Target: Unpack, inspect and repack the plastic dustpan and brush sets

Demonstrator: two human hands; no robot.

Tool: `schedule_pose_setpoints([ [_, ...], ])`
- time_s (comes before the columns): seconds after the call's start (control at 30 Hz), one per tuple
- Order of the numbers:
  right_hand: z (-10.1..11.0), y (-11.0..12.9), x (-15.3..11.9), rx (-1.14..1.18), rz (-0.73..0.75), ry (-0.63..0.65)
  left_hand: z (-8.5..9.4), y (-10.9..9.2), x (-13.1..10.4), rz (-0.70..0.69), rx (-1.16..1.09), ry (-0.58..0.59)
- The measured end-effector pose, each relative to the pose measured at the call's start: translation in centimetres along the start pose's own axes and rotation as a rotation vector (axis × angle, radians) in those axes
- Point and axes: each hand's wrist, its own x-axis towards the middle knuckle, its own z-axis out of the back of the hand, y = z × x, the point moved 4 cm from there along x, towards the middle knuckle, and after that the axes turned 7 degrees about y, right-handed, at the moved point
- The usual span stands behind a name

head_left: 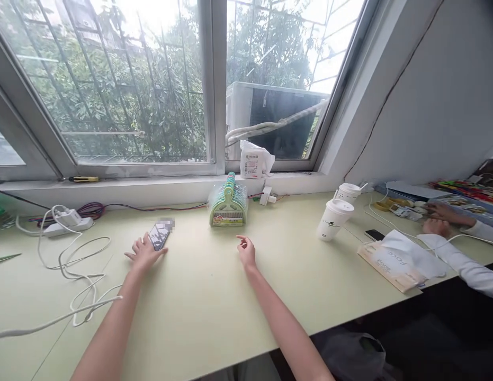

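Observation:
My left hand [145,254] rests on the table with its fingers spread, at the lower end of a smartphone [159,236]. The phone's shiny dark screen faces up, between the thumb and the index finger; a blurred patch covers its top corner. My right hand [247,253] is at the middle of the table, index finger extended and the others loosely curled, with nothing in it. Just beyond it stands a small green dustpan-and-brush set [229,206], its handle upward and clear plastic wrap around it.
White cables [85,283] and a power strip [67,227] lie at left. Two lidded paper cups [334,219] and a tissue pack [391,267] stand right. A co-worker's hands [437,227] are at far right. A screwdriver [84,179] and wrapped box [252,161] rest on the sill.

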Motion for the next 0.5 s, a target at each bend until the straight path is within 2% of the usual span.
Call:
schedule_pose_setpoints([
  [0.13, 0.9, -0.5, 1.7, -0.033, -0.002, -0.103, -1.2, -5.1, -4.2, -0.294, -0.046, -0.228],
  [0.23, 2.0, -0.4, 4.2, -0.098, 0.01, -0.227, -3.2, -8.6, -7.2, -0.497, -0.124, -0.167],
  [0.33, 2.5, -0.2, 7.1, -0.157, 0.025, -0.254, -4.8, -10.0, -7.9, -0.468, -0.33, -0.055],
  [0.43, 2.0, -0.5, 9.4, -0.177, -0.042, -0.097, -5.7, -9.4, -7.1, -0.332, -0.604, 0.053],
  [0.5, 1.8, -0.8, 10.3, -0.209, -0.078, -0.051, -5.9, -8.6, -6.5, -0.27, -0.745, 0.079],
])
